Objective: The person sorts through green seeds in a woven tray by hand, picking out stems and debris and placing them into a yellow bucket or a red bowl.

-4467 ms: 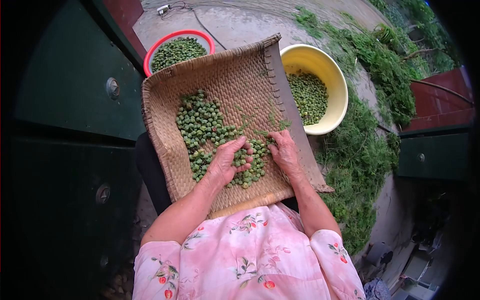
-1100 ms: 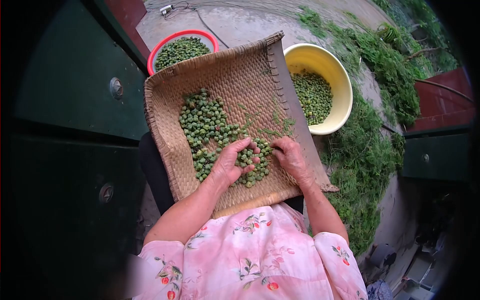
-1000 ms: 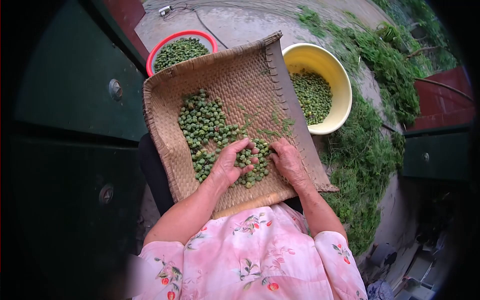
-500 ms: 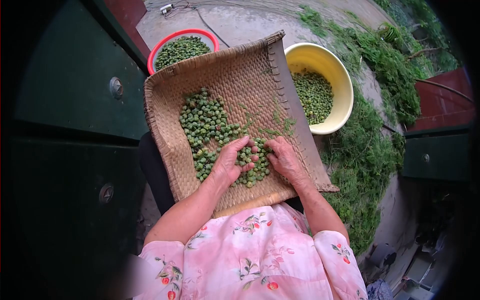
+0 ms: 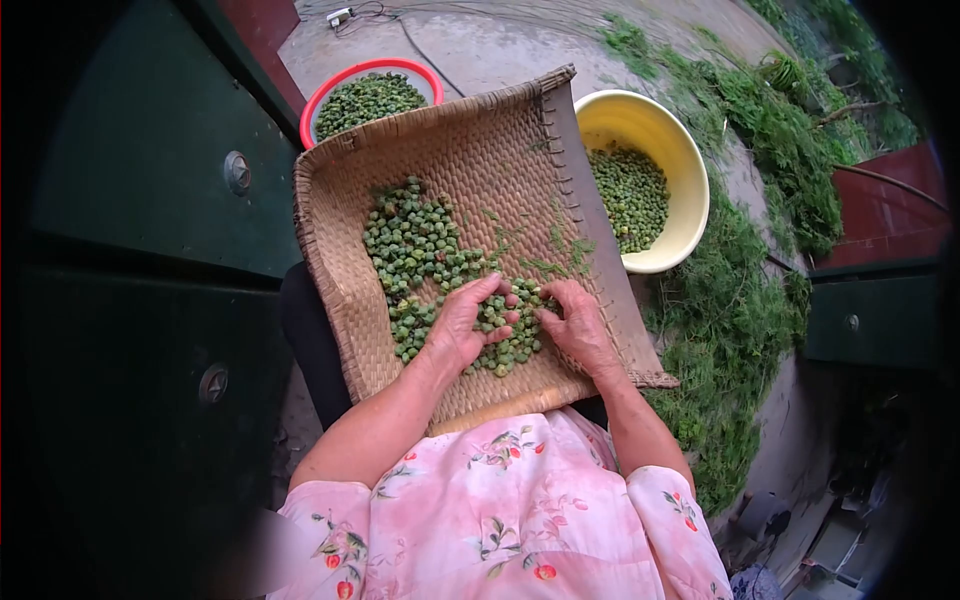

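A woven basket tray (image 5: 480, 140) lies tilted across my lap. Green round berries (image 5: 425, 240) are heaped on its left and lower middle, with small green sprigs (image 5: 545, 265) to their right. My left hand (image 5: 466, 322) rests at the lower part of the heap, its fingers apart and curved beside the berries, palm facing right. At the heap's right edge, my right hand (image 5: 577, 325) has its thumb and forefinger brought close together; anything between the fingertips is too small to make out.
Beyond the tray stand a red-rimmed bowl of berries (image 5: 437, 88) and a yellow bucket (image 5: 690, 190) holding more. Cut green branches (image 5: 720, 340) cover the ground at right. Dark green panels (image 5: 150, 170) stand at left. A cable (image 5: 425, 52) lies behind.
My right hand has shifted slightly right, away from my left hand, and its fingers have drawn back from the berries. My left hand has stayed nearly in place.
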Action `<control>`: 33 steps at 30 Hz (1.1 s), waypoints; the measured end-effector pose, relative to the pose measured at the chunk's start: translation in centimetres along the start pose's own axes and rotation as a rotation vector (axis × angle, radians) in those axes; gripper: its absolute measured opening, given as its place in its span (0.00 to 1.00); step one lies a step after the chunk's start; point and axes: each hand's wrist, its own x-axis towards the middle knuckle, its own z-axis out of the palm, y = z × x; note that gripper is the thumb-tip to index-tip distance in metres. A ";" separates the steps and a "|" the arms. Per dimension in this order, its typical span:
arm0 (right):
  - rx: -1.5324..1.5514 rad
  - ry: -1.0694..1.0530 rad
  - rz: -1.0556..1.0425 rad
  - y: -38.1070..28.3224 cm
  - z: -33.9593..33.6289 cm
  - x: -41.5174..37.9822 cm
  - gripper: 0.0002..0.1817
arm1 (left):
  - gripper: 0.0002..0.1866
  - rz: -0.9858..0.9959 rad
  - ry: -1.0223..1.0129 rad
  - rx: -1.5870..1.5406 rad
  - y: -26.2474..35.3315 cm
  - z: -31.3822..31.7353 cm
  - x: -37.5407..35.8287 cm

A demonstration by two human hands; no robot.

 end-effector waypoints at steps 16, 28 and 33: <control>0.308 0.189 -0.266 -5.2 0.5 0.7 0.17 | 0.17 -0.047 -0.006 -0.094 0.1 0.9 -1.0; 1.857 0.188 0.501 -6.4 7.0 1.3 0.26 | 0.14 0.532 -0.027 -0.143 0.3 2.1 -2.1; 1.904 0.190 0.498 -8.9 6.0 1.3 0.25 | 0.19 0.814 0.049 0.182 -0.5 1.8 -2.4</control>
